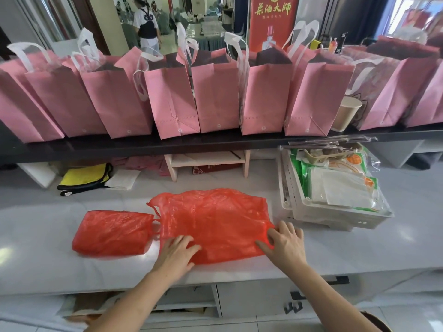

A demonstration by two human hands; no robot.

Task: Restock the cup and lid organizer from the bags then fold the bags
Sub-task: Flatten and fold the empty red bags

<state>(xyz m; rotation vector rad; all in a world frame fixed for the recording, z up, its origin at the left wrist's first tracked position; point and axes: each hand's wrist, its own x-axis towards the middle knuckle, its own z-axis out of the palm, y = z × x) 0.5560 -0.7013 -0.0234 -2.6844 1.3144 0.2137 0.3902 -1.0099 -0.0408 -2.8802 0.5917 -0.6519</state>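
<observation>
Two thin red plastic bags on the white counter [335,255]: you are at the folding stage.
The folded red bag [112,232] looks done; your left hand [176,256] and right hand [286,243] press the spread red bag [213,221], fingers straight and flat.

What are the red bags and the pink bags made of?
Red bags: thin plastic film, it seems; shiny, crinkled, half see-through. One is already folded. Pink bags: probably non-woven fabric; matte, stiff, stitched seams, white handles.
</observation>
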